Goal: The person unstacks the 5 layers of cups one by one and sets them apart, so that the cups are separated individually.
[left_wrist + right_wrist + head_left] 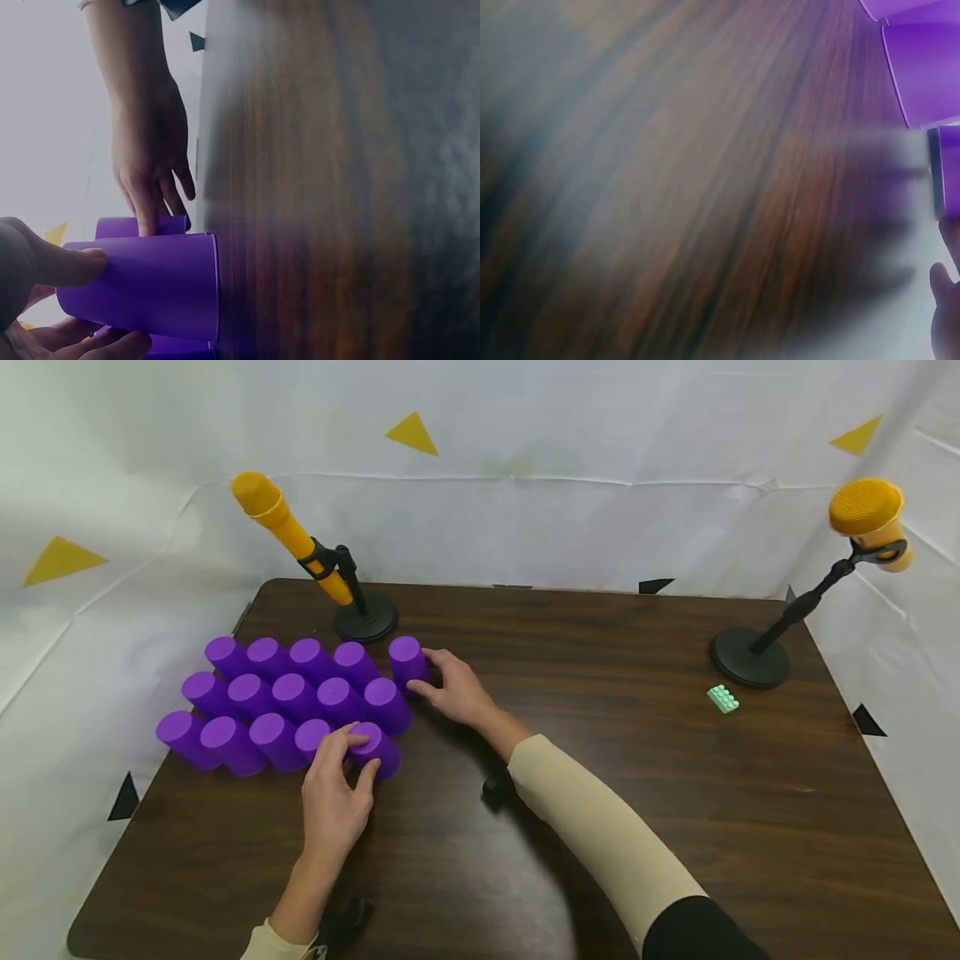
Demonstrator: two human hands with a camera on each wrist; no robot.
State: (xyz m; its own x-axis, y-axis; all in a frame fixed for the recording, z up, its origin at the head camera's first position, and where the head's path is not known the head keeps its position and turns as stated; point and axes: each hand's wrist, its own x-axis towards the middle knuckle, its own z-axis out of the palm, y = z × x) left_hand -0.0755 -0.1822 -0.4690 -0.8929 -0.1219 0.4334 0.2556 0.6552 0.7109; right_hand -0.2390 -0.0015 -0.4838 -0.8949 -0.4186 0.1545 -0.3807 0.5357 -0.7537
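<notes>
Purple cups stand upside down in three rows on the left of the table, bases up. My left hand (335, 793) holds the front row's rightmost cup (381, 752) between thumb and fingers. In the left wrist view that cup (150, 289) has its rim down by the wood. At the right end of the back row, my right hand (459, 689) grips another cup (407, 662) from its right side. The right wrist view catches only part of this cup (951, 169) and a few fingertips (942, 281) at its edge.
Behind the cups, a yellow microphone (288, 535) leans in a black stand (366, 618). A second yellow microphone (867, 514) is on a stand (750, 657) at the back right, with a mint-green toy brick (723, 699) near its base. White sheeting (525, 527) hangs behind the brown table (600, 710).
</notes>
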